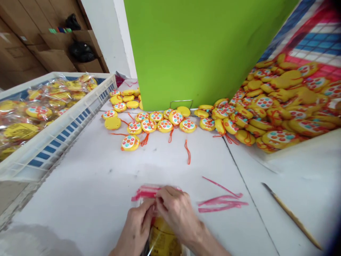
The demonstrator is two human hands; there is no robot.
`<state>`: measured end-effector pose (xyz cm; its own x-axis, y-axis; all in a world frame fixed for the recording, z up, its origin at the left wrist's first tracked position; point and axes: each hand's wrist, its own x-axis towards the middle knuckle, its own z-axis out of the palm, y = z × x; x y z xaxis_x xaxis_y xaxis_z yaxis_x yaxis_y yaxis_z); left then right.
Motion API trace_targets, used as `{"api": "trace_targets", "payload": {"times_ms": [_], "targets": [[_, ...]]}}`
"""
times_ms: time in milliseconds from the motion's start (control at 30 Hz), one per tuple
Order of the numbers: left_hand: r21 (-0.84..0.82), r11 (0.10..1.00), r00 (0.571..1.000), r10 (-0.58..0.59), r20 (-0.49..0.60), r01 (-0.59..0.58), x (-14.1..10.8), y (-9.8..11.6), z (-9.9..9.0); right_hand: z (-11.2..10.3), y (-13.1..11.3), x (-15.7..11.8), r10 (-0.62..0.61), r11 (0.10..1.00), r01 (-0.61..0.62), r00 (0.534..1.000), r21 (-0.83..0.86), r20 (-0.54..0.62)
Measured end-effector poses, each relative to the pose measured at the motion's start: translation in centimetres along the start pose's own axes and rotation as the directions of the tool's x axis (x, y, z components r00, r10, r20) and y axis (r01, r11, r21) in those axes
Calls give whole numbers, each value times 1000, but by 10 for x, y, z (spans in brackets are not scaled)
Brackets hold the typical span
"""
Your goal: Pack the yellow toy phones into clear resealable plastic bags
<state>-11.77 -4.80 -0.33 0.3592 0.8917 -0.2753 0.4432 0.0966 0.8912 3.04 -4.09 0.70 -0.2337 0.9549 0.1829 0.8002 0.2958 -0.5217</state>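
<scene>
At the near edge of the table a clear plastic bag (165,237) lies with a flat yellow piece with dark print showing inside. My left hand (137,224) is closed, thumb and fingers pinching at the bag's upper end. Beside it, my right hand (177,209) is also closed there, its fingertips meeting those of the left. Just beyond the fingers, pink strips (145,192) lie across the bag's top edge. The fingers cover part of the bag, and whether they also grip a strip is hidden.
Loose pink strips (222,205) and a wooden-handled knife (291,216) lie to the right. Yellow duck-like toys (165,125) line the back, before a green panel (197,53). More fill a basket (317,142) at right; bagged ones fill a white crate (55,138) at left. An orange cord (188,153) lies mid-table.
</scene>
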Motion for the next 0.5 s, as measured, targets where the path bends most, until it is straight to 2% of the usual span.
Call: {"api": "trace_targets", "payload": {"times_ms": [67,133,167,233,333,400,500], "targets": [[9,1000,1000,-15,-14,15,-1,-5,-2,-10,20,-6,128,986,-127,992,110,-5],[-27,999,998,-47,-38,46,-2,-9,-5,-24,52,-19,302,942,-297,953,157,-11],[-72,995,997,-71,-39,68,-1,-12,-6,-33,72,-28,392,913,-384,919,138,-33],[-180,978,993,-112,-22,107,0,-16,-8,-51,113,-49,557,830,-555,823,48,-110],[-270,953,989,-145,2,140,2,-18,-9,-76,158,-82,682,694,-712,699,-111,-217],[-294,944,988,-151,28,153,4,-17,-10,-89,169,-100,719,619,-757,653,-208,-239],[-331,926,983,-166,76,182,5,-15,-11,-101,166,-119,736,615,-754,654,-231,-175]]}}
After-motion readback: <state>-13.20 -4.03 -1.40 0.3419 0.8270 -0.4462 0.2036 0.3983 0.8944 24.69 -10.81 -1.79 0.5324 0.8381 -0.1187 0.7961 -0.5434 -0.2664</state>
